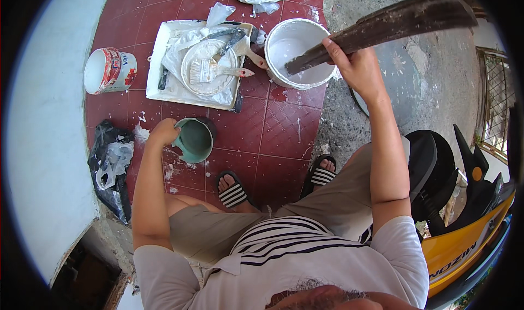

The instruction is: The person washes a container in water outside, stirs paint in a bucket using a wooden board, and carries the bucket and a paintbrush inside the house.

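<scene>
Both hands [164, 132] [357, 70] curl in grips, the right arm [388, 151] reaching farther forward.

The one view looked down from head height — fisheye-wide. It faced the tiled floor [279, 129], fairly near.

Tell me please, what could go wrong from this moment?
The long brown strip could swing and knock the white bucket, since the right hand grips it near one end.

The green pail might tip if the left hand pulls at its rim.

The paintbrush could be bumped, as its handle sticks out past the round lid's edge.
</scene>
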A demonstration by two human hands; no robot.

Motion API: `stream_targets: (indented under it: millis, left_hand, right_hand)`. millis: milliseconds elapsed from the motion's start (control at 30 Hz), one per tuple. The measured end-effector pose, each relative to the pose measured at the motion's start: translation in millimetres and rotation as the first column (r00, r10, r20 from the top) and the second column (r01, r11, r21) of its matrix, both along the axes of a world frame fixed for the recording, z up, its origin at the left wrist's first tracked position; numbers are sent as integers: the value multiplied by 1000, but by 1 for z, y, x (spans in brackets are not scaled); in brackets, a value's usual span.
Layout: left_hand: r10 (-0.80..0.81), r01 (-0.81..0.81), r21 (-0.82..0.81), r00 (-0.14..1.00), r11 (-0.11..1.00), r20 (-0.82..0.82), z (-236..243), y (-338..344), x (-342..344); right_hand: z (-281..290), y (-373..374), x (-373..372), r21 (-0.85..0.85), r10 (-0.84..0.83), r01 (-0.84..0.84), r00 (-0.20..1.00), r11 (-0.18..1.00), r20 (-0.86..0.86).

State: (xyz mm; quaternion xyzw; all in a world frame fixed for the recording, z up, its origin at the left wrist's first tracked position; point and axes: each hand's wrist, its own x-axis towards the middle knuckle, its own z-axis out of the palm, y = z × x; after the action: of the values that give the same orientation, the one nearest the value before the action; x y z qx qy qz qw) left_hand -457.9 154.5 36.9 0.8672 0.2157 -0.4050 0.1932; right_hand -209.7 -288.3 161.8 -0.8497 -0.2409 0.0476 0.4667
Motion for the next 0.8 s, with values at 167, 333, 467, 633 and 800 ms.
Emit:
stream_targets:
  millis: [167, 333, 467, 633, 800]
  left_hand:
    - [207, -212, -18, 968, 977, -140, 16, -16, 13]
    - [165, -163, -140, 986, 977, -3, -13, 15, -18]
    - [170, -136, -277, 980, 951, 103, -26, 13, -18]
    - [100, -72, -227, 989, 971, 113, -15, 7, -13]
    - [44, -29, -166, 996, 986, 82, -1, -5, -3]
  right_hand:
    - [5, -11, 7, -129, -180, 214, 955, 968, 234]
    - [2, 3, 0, -74, -85, 106, 966, 992, 244]
    - [2, -1, -4, -17, -50, 57, 953, 998, 300]
    - [1, -15, 1, -59, -74, 85, 983, 995, 170]
    - [0, -19, 10, 13, -165, 165, 975, 986, 147]
